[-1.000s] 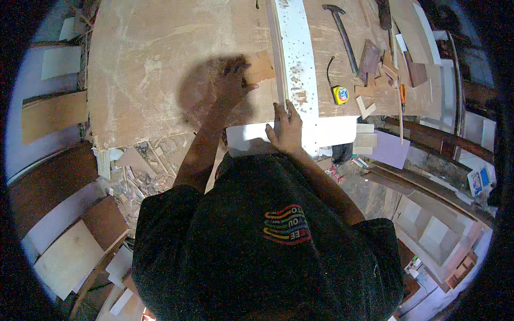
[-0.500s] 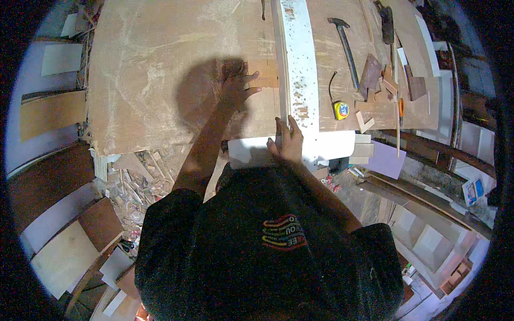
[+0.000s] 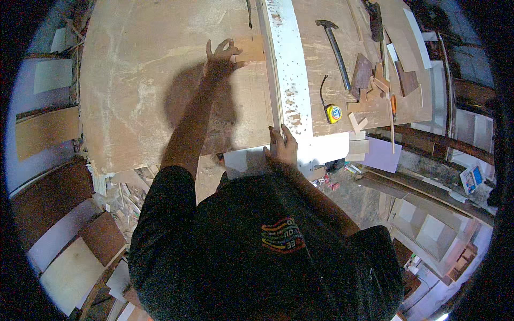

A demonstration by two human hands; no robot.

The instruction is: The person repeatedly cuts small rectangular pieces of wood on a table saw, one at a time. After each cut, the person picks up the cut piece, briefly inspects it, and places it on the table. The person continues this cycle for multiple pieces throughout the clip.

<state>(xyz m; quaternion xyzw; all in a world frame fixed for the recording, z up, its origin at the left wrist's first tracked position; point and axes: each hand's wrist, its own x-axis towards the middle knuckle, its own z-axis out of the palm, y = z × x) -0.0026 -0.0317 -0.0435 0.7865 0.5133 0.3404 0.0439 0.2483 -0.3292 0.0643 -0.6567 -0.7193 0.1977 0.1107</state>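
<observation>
My left hand (image 3: 220, 60) is over the far middle of the plywood worktop. Its thumb and a curled finger are at the near left side of a small light-brown wooden piece (image 3: 250, 48), and the other fingers stick out. That piece lies flat with its right side close to a long wooden strip (image 3: 271, 69). Along the strip runs a white board (image 3: 289, 59) with speckled, chipped patches. Closer to me, my right hand (image 3: 285, 150) grips the strip's near part, its fingers over the edge and its thumb to the left.
Right of the board lie a hammer (image 3: 337, 56), a yellow tape measure (image 3: 333, 113) and several wood offcuts (image 3: 369, 80). A white panel (image 3: 246, 160) crosses at the worktop's (image 3: 123, 96) near edge. Boards (image 3: 45, 131) lean at the left, and wood scraps (image 3: 126, 198) litter the floor.
My left hand and the small wooden piece have moved away from me along the strip. My right hand stays at the near part. The whole view has shifted slightly.
</observation>
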